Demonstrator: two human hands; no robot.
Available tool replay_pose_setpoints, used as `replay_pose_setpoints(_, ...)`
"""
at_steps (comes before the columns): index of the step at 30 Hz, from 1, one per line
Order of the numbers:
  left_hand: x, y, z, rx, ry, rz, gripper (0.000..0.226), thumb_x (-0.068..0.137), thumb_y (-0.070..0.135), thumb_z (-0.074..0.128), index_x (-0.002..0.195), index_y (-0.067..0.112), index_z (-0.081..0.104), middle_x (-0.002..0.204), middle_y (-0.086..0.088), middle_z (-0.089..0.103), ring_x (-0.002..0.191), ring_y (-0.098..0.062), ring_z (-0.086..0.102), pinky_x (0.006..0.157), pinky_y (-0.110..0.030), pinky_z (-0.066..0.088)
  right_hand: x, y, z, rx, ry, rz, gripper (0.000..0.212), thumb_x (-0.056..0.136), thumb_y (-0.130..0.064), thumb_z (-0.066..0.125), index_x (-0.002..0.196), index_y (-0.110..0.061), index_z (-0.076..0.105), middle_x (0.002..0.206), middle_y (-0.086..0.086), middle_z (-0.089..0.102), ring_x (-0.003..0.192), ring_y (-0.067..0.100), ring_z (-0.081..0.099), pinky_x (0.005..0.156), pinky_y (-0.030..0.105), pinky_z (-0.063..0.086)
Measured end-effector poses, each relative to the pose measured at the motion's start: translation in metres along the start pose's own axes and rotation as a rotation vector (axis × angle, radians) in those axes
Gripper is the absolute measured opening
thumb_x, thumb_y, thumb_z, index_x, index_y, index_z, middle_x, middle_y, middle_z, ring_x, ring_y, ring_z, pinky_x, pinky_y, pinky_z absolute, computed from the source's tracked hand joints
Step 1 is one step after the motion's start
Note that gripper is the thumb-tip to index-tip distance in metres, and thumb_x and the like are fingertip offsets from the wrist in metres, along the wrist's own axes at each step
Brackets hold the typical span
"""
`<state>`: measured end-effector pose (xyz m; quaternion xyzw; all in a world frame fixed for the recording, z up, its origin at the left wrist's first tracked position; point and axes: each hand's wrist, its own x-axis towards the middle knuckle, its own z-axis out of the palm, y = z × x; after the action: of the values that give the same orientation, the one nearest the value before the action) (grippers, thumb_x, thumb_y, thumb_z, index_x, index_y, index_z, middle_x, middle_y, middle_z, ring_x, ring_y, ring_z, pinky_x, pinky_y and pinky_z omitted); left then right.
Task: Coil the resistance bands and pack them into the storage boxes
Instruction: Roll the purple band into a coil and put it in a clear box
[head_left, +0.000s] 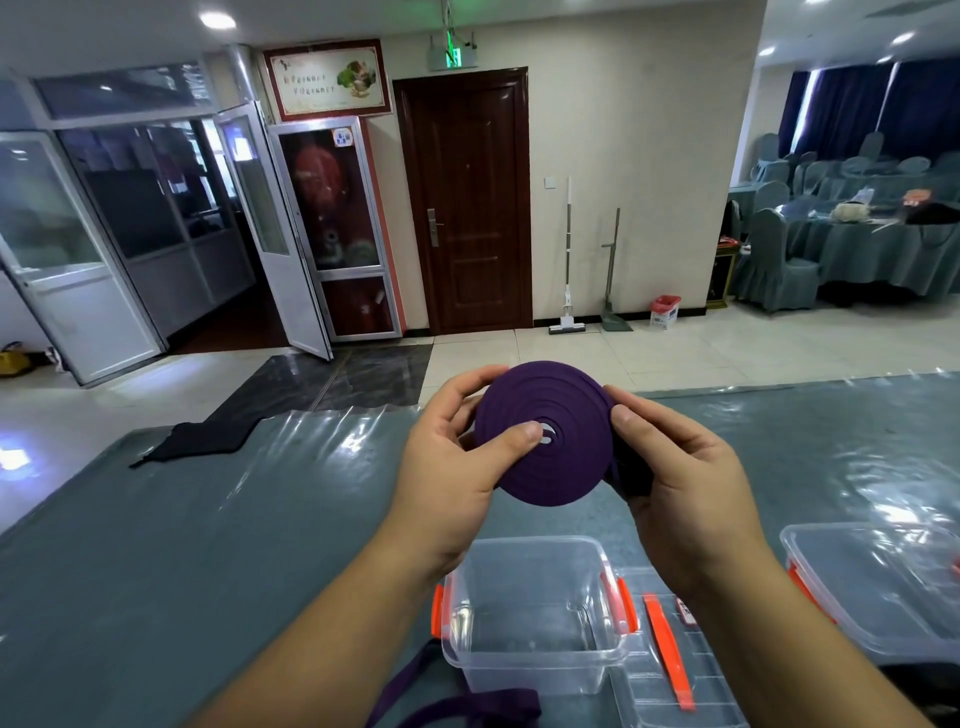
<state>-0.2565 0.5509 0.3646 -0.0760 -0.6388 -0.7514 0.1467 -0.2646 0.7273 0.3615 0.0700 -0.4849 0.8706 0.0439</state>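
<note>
I hold the purple band (543, 434) up in the air with both hands, above the table (218, 545). It is wound into a flat round coil, like a snail shell. My left hand (457, 457) holds the coil on its left side. The thumb presses on the front, close to the middle hole, and the fingers curl round the back. I think that squeeze keeps the rings from popping loose. My right hand (680, 467) holds the right edge. Its thumb sits on the rim, and the fingers wrap round the dark piece of band that hangs there. That looks like the part that is not rolled up yet. So both grips are closed on the band.

More purple band (467, 701) lies low on the table, near my left arm. I cannot tell if it is the same band or another one.

The open clear box (535, 608) stands right under my hands, with orange clips on its sides. It has nothing in it, so there is room for the coil. Its lid (670, 670) lies flat just to the right of it. Another clear box (878, 587) sits farther right with its lid on.

To the left, the table is bare. I think the coil can go straight down into the box once the last bit is wound. I should mind the rim and the clips.
</note>
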Motion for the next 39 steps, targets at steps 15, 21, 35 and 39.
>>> replay_pose_setpoints(15,-0.002,-0.004,0.004,0.026,-0.019,-0.053,0.053,0.082,0.003,0.082,0.122,0.032,0.062,0.115,-0.006,0.076,0.105,-0.030,0.074,0.079,-0.040,0.062,0.002,0.002,-0.004,-0.050,-0.008,-0.007,0.033,0.083,-0.004,0.071,0.116,-0.010,0.074,0.104,0.011,0.080,0.098,0.027,0.077,0.076,0.029,0.064)
replay_pose_setpoints(21,0.005,0.012,-0.003,0.104,-0.142,-0.013,0.058,0.082,-0.006,0.078,0.130,0.023,0.064,0.115,-0.003,0.077,0.105,-0.024,0.075,0.086,-0.037,0.061,0.005,-0.002,-0.001,-0.090,-0.019,-0.046,0.024,0.088,0.001,0.069,0.110,-0.008,0.074,0.101,0.014,0.080,0.092,0.029,0.077,0.072,0.029,0.063)
replay_pose_setpoints(35,0.001,0.002,0.002,0.049,-0.022,-0.093,0.047,0.087,0.005,0.078,0.124,0.026,0.061,0.110,-0.007,0.077,0.098,-0.028,0.076,0.076,-0.039,0.062,0.007,0.004,-0.012,-0.200,-0.067,-0.091,0.035,0.085,0.005,0.073,0.114,-0.014,0.074,0.102,0.007,0.081,0.096,0.024,0.078,0.076,0.029,0.063)
replay_pose_setpoints(39,0.009,0.016,-0.002,0.122,-0.129,-0.217,0.027,0.093,0.019,0.072,0.120,0.015,0.071,0.107,-0.009,0.078,0.091,-0.022,0.076,0.076,-0.031,0.062,0.010,-0.001,-0.023,-0.408,-0.210,-0.101,0.037,0.083,0.007,0.075,0.114,-0.013,0.076,0.106,0.005,0.080,0.104,0.024,0.075,0.092,0.040,0.061)
